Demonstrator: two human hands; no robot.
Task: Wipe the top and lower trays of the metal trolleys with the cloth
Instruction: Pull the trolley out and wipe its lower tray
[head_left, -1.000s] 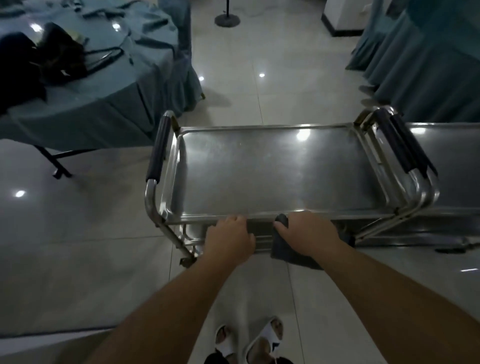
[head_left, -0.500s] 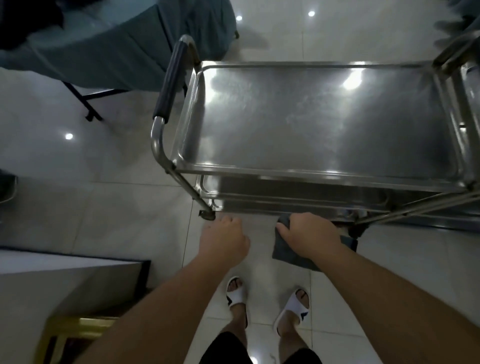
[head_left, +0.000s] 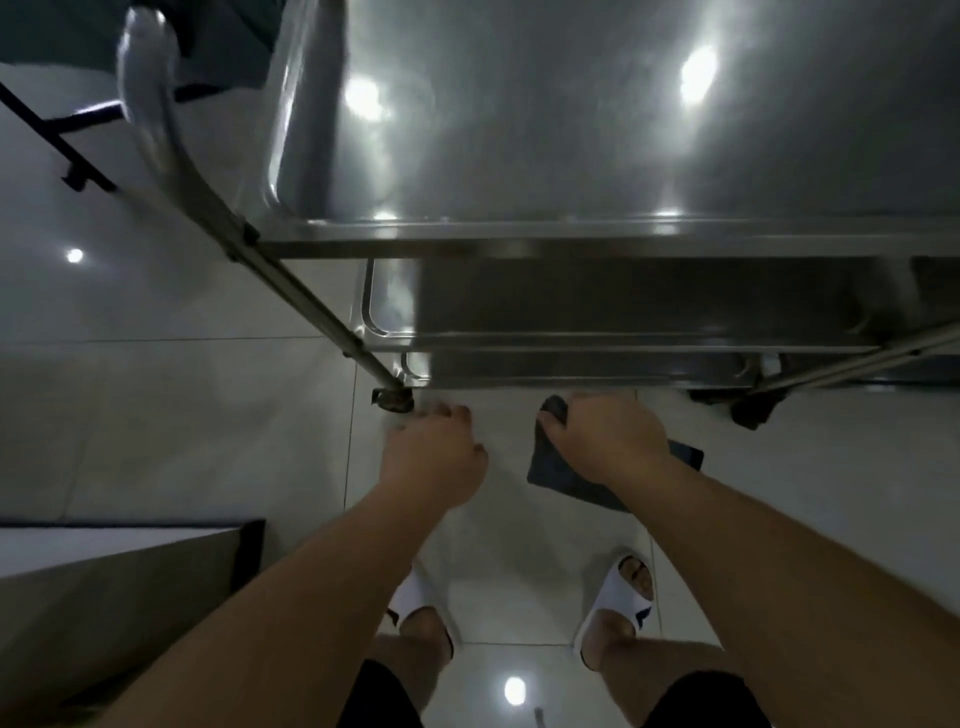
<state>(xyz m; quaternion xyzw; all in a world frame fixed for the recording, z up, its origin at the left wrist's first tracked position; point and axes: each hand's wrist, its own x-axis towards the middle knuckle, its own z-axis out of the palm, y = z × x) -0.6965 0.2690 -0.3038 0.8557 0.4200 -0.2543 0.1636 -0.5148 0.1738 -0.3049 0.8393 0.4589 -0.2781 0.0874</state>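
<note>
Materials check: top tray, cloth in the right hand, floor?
Top tray: polished metal, likely stainless steel; it mirrors ceiling lights in soft glare.
Cloth, gripped by the right hand: dark, matte fabric that hangs limp; weave too blurred to tell.
Floor: glossy pale tile, probably ceramic; grout lines and sharp light spots.

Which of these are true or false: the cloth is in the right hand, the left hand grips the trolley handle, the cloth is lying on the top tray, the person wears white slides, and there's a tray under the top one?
1. The right hand holds the cloth. True.
2. The left hand grips the trolley handle. False: it holds nothing and hangs near the caster.
3. The cloth lies on the top tray. False: it hangs from the hand, in front of the trolley above the floor.
4. The person wears white slides. True.
5. A lower tray sits beneath the top one. True.
</note>
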